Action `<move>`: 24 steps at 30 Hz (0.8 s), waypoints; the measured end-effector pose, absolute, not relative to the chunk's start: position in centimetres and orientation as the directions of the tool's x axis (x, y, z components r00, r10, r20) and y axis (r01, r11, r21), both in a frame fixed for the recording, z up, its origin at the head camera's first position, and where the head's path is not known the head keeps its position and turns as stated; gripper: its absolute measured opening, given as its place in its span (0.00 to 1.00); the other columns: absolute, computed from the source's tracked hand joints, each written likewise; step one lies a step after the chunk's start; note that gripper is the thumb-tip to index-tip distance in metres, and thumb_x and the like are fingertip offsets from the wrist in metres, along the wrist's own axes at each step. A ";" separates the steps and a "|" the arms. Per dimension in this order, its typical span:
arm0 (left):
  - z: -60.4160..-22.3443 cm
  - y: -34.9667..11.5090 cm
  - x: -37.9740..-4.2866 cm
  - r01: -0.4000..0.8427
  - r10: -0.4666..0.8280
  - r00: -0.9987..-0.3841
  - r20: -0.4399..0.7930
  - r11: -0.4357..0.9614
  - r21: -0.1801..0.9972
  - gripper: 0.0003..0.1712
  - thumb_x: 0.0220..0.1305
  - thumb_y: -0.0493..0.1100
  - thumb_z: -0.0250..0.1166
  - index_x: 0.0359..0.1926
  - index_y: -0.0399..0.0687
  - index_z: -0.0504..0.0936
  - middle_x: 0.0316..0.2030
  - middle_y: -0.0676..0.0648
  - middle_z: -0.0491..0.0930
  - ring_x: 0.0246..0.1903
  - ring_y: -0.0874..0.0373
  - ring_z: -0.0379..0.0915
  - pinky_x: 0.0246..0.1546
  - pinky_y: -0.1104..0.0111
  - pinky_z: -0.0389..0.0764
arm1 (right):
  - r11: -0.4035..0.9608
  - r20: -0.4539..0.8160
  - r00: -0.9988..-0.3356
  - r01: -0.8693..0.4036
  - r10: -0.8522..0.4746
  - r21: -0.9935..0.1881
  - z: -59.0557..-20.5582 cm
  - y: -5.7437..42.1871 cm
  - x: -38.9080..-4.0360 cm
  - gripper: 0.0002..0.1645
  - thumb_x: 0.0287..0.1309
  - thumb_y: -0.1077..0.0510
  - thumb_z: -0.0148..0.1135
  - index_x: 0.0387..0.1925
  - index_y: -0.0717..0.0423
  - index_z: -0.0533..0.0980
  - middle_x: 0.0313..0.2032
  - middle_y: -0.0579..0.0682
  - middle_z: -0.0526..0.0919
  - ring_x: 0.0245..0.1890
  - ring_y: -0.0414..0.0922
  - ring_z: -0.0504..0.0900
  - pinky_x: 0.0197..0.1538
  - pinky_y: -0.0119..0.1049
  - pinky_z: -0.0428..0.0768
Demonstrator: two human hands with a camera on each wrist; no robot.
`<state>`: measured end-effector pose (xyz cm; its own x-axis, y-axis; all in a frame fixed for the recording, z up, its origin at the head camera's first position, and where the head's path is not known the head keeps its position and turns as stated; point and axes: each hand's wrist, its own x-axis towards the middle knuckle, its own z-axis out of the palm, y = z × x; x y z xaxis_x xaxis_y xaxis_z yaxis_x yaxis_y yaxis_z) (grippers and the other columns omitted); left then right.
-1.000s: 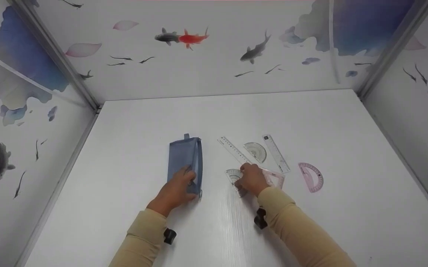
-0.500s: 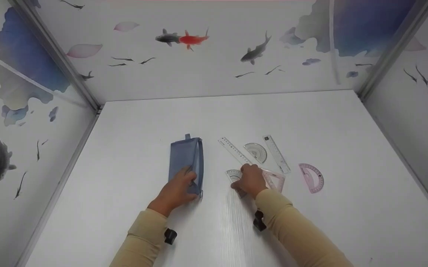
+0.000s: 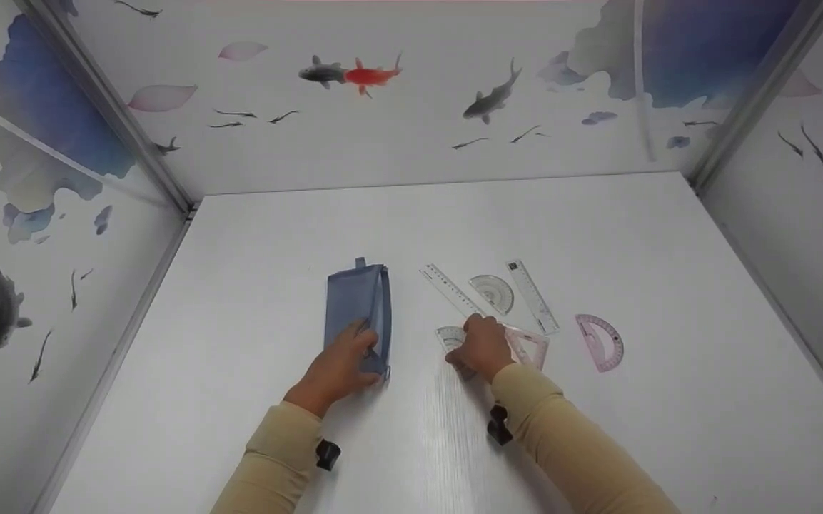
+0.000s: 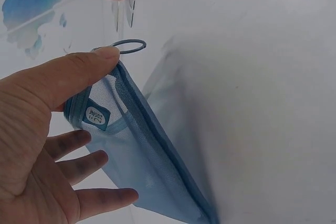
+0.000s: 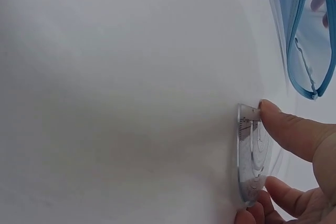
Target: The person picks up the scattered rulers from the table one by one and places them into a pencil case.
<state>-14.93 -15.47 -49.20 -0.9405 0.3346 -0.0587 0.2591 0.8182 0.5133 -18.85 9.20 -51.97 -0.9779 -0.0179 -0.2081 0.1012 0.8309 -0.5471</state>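
My left hand [image 3: 336,368] grips the near end of a blue mesh zip pouch [image 3: 348,296]. In the left wrist view the thumb lies on the pouch's zipped edge beside a cord loop [image 4: 131,46], while three fingers spread behind the mesh. The pouch's mouth gapes in the right wrist view. To its right, my right hand [image 3: 484,348] pinches a clear protractor [image 3: 450,337] between thumb and fingers. The right wrist view has this protractor [image 5: 251,156] edge-on, close over the white surface. The hand partly covers it in the head view.
Beyond the right hand lie a clear ruler [image 3: 447,285], another clear protractor [image 3: 493,293] and a second ruler [image 3: 531,294]. A pink set square [image 3: 536,345] is partly behind the right hand. Farther right is a pink protractor [image 3: 614,343]. Fish-patterned walls [image 3: 411,143] enclose the white table [image 3: 254,285].
Since a second ago, my right hand has shifted slightly left and its thumb has come onto the clear protractor's edge. My left hand stays on the pouch.
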 end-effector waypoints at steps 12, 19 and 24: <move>-48.9 -15.5 -14.8 0.298 0.357 -0.934 -0.025 0.814 0.499 0.24 0.49 0.40 0.76 0.38 0.49 0.68 0.66 0.32 0.62 0.64 0.34 0.61 0.53 0.47 0.74 | 0.766 -0.203 -0.979 0.117 -0.018 -0.632 -52.3 9.4 -18.7 0.36 0.37 0.59 0.79 0.47 0.69 0.70 0.43 0.63 0.75 0.44 0.55 0.73 0.55 0.49 0.72; -48.9 -15.5 -14.8 0.290 0.353 -0.935 -0.035 0.819 0.496 0.23 0.50 0.40 0.76 0.39 0.50 0.69 0.66 0.32 0.62 0.63 0.36 0.63 0.53 0.48 0.74 | 0.738 -0.213 -0.977 0.141 -0.003 -0.660 -52.2 9.6 -18.7 0.35 0.41 0.61 0.77 0.50 0.68 0.69 0.44 0.62 0.75 0.44 0.53 0.74 0.55 0.48 0.72; -49.0 -15.5 -14.9 0.295 0.358 -0.933 -0.034 0.818 0.494 0.24 0.49 0.40 0.76 0.40 0.49 0.69 0.66 0.33 0.62 0.64 0.37 0.62 0.54 0.49 0.74 | 0.713 -0.221 -0.975 0.157 0.003 -0.684 -52.3 9.8 -18.8 0.34 0.44 0.63 0.75 0.52 0.67 0.69 0.45 0.61 0.76 0.43 0.52 0.74 0.54 0.47 0.73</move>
